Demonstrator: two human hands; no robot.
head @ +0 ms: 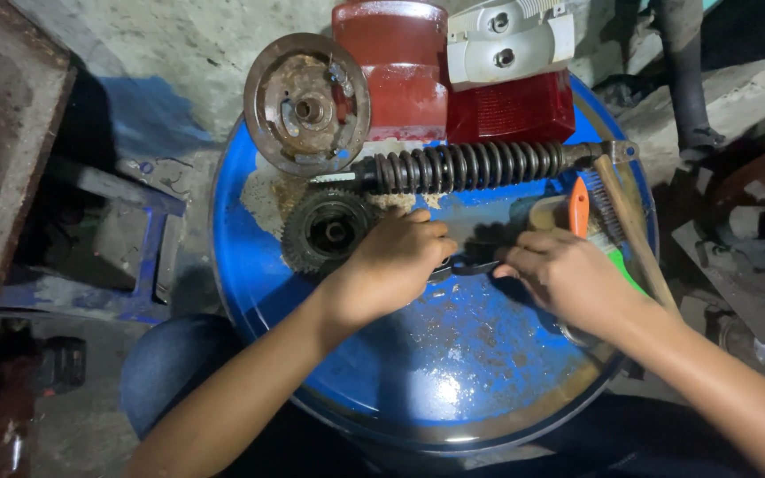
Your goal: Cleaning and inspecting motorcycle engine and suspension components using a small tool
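Blue drum lid (453, 372) serves as your bench; paint worn, rust patches and a pale sandy deposit at its far left.

Far edge, right to left: red tail-lamp lens with grey housing (511, 88), red painted cover (396, 80), rusted brake plate (307, 102) leaning over the rim. All three sit untouched, corrosion intact on the plate.

Coil-spring shock absorber (471, 166) lies across the lid, far of your hands; spring dark, no sign of dismantling.

Black toothed sprocket (328, 232) lies flat, touching your left hand's far-left side.

Wooden handle (635, 230) runs along the right rim; orange-handled brush (580, 205) just beside it.

Smallest item: a dark, narrow metal part (469, 262), mid-lid, spanning between both hands. Your left hand (396, 261) is curled closed over its left end; your right hand (564, 274) pinches its right end with bent fingers. Its exact kind cannot be told; mostly hidden.

Judgement: work looks early. Only this small part is in hand; the larger pieces appear still to be dealt with.
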